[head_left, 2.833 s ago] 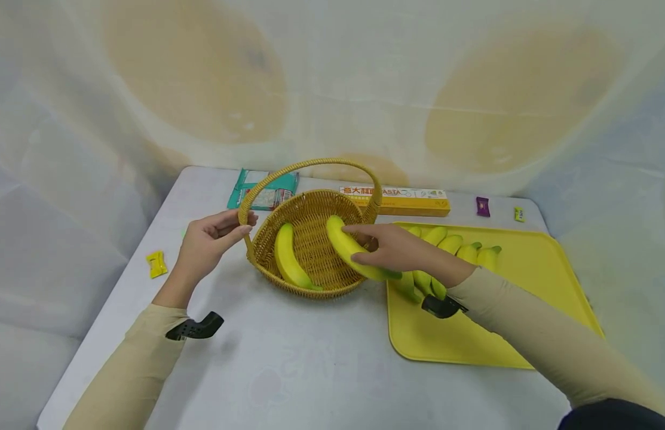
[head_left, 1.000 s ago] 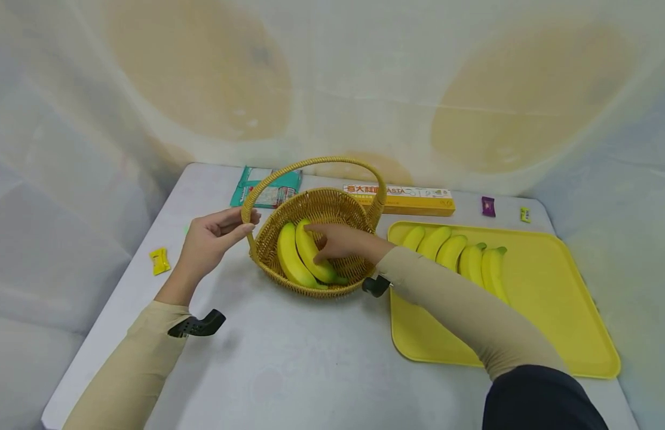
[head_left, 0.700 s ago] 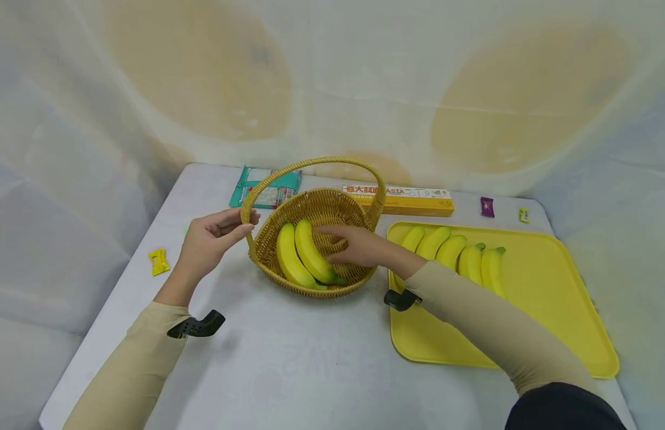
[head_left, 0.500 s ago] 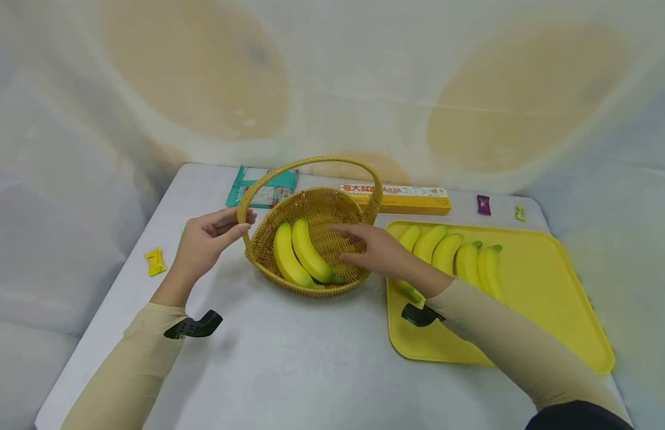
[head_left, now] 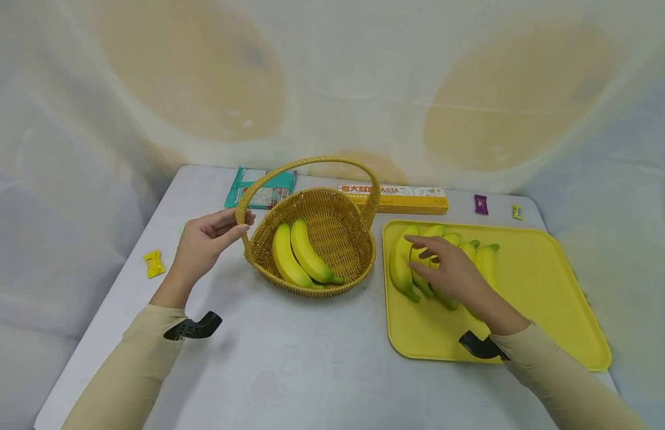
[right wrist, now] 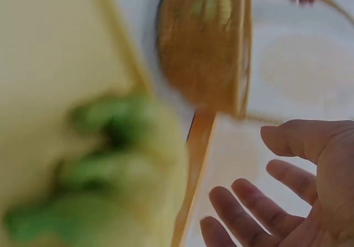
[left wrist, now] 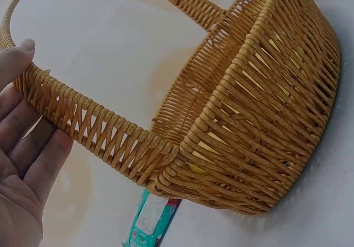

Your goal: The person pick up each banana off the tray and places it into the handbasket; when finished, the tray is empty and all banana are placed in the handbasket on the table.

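My left hand (head_left: 205, 239) pinches the left side of the handle of a wicker basket (head_left: 345, 239); the left wrist view shows the thumb and fingers on either side of the woven handle (left wrist: 83, 109). Two bananas (head_left: 310, 254) lie side by side in the basket's left half. Over the yellow tray (head_left: 536, 286) my right hand (head_left: 450, 269) hovers with spread fingers and holds nothing. Below it a row of several bananas (head_left: 401, 263) lies on the tray, partly hidden by the hand. Their green tips (right wrist: 110, 175) look blurred in the right wrist view.
Behind the basket lie a teal packet (head_left: 262, 188) and a yellow pasta box (head_left: 413, 200). A purple candy (head_left: 481, 204) and a small yellow-green candy (head_left: 517, 212) are at the back right. A yellow candy (head_left: 154, 263) lies left of my left hand.
A second banana has come to lie in the basket, released by my right hand. That hand has since moved right, out of the basket to above the tray. My left hand has stayed on the handle.
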Tool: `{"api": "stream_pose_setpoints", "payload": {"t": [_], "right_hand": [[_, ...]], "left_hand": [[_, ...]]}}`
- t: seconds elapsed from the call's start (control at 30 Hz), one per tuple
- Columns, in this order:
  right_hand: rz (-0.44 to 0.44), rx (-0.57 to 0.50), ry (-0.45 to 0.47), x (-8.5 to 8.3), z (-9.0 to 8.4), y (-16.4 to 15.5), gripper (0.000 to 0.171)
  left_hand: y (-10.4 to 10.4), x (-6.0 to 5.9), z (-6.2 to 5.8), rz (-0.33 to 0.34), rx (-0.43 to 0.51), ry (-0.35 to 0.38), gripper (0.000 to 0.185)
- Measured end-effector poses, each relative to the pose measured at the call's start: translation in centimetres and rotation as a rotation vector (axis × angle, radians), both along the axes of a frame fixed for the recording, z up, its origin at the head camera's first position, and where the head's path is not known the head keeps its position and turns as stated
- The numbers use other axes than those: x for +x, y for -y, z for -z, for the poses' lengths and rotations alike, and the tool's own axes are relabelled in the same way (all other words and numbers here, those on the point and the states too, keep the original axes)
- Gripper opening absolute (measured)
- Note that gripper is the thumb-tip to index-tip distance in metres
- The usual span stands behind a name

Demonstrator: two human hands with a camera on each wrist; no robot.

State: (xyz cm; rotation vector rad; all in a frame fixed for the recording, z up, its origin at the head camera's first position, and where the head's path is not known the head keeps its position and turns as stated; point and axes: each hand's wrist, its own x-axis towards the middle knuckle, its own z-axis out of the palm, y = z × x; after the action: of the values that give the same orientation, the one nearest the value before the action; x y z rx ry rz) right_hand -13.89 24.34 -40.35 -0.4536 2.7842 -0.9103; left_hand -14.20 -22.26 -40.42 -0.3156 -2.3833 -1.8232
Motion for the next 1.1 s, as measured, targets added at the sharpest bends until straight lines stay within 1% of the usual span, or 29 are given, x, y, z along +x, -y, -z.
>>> {"api": "stream_pose_setpoints", "payload": {"t": [0.2,0.4,0.47,0.57,0.67,0.73,0.83,1.1], "right_hand": [[0.094,0.105,0.005,0.1,0.8,-5.0,0.057],[0.170,0.142,-0.012,0.4,2.1,-9.4,0.060],[0.190,0.151,0.001,0.4,2.5,-10.7,0.062],[0.199,0.167,0.060,0.4,3.3,-12.3,0.068],[0.190,0.199,0.127,0.4,3.8,-13.3,0.073],[0.182,0.218,0.150,0.4,4.1,-13.7,0.076],[0.178,0.240,0.153,0.5,4.3,-13.8,0.076],[0.190,0.231,0.156,0.8,4.2,-13.7,0.075]], "left_hand": [[0.0,0.1,0.0,0.001,0.012,-0.001,0.034],[0.1,0.2,0.0,0.000,0.013,-0.010,0.034],[0.1,0.2,-0.1,0.002,0.015,-0.009,0.034],[0.0,0.2,-0.1,0.003,0.018,-0.004,0.034],[0.0,0.1,-0.1,-0.003,0.011,0.000,0.034],[0.0,0.0,-0.1,-0.003,0.010,-0.001,0.034],[0.1,0.0,-0.1,0.002,0.014,-0.011,0.033],[0.0,0.0,0.0,0.012,0.022,-0.012,0.034]]}}
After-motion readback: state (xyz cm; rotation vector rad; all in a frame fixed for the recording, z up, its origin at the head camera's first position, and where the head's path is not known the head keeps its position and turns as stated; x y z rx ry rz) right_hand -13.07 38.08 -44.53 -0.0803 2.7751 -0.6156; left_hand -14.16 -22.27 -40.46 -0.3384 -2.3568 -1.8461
